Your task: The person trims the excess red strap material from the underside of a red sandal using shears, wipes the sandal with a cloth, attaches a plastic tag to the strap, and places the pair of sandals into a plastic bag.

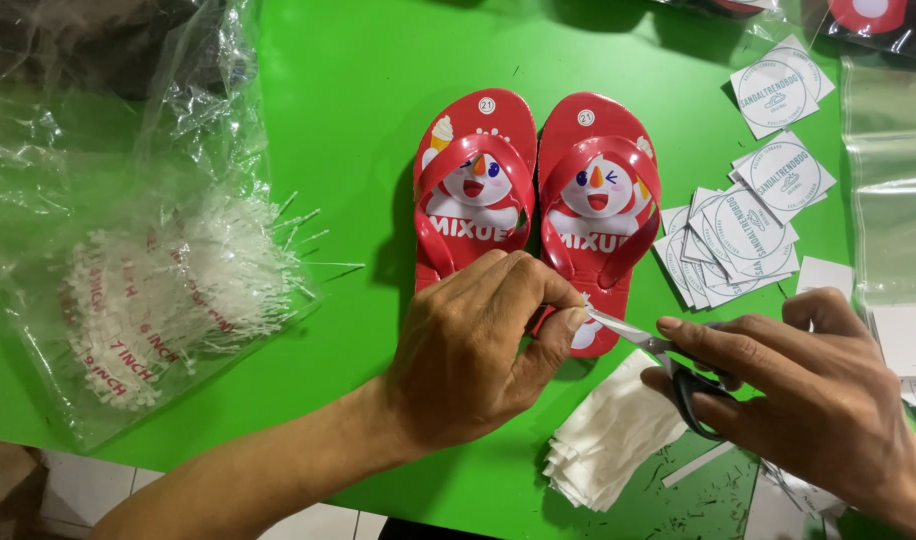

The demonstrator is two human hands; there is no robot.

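A pair of small red flip-flops with a cartoon snowman print lies side by side on the green table, left sandal and right sandal. My left hand covers their heel ends and pinches something small at the right sandal's heel. My right hand holds black-handled scissors. The blade tips reach my left thumb and forefinger.
A clear plastic bag of white tag fasteners lies at the left. Square white printed cards are spread at the right, more at the top right. A stack of white sheets lies near the front edge, with clear plastic bags at far right.
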